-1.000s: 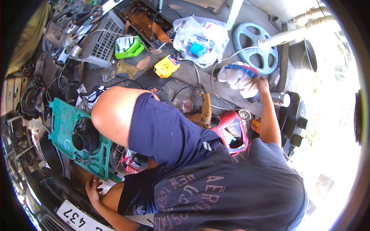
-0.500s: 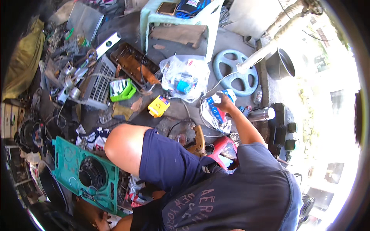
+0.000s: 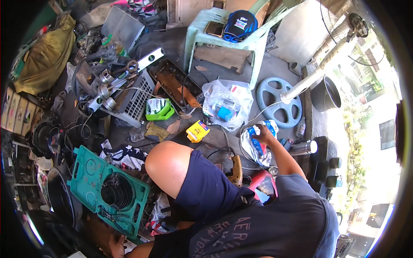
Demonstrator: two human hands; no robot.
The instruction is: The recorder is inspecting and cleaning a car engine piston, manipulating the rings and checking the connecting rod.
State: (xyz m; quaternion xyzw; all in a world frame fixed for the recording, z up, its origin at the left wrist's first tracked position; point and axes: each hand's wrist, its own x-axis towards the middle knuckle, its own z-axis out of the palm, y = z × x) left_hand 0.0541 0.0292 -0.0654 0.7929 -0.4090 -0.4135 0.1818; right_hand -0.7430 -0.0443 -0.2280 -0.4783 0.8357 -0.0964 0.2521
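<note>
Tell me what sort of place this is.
Likely a repair workshop: an open teal tool case, what look like engine pistons, and a yellow pistol-grip power tool are in view.

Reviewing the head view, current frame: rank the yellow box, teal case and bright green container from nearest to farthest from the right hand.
From the right hand:
1. Yellow box, to its left
2. Bright green container, farther left
3. Teal case, far lower left
</note>
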